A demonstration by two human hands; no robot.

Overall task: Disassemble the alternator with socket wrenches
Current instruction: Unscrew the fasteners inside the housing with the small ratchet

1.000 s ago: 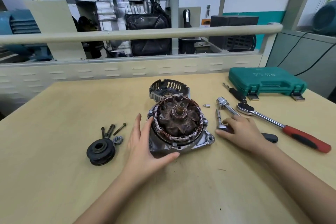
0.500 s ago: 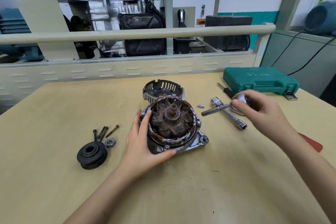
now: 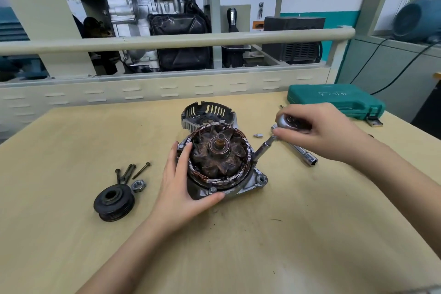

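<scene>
The opened alternator point(image 3: 220, 160), with copper windings and a rusty rotor showing, sits mid-table on its silver housing. My left hand point(image 3: 181, 188) grips its left and front side. My right hand point(image 3: 319, 131) holds the chrome head of a ratchet wrench point(image 3: 290, 122). The wrench's extension bar point(image 3: 262, 149) slants down to the alternator's right rim, its tip touching the housing there. The black slotted rear cover point(image 3: 207, 113) lies just behind the alternator.
A black pulley point(image 3: 114, 203), a nut point(image 3: 138, 185) and several long bolts point(image 3: 130, 172) lie at left. A small bit point(image 3: 258, 135) and a loose socket bar point(image 3: 304, 154) rest right of the alternator. A green tool case point(image 3: 334, 100) sits at the far right.
My right hand left the small tool, picked up the ratchet wrench, and brought its extension bar down against the alternator's right side. My left hand stayed on the alternator.
</scene>
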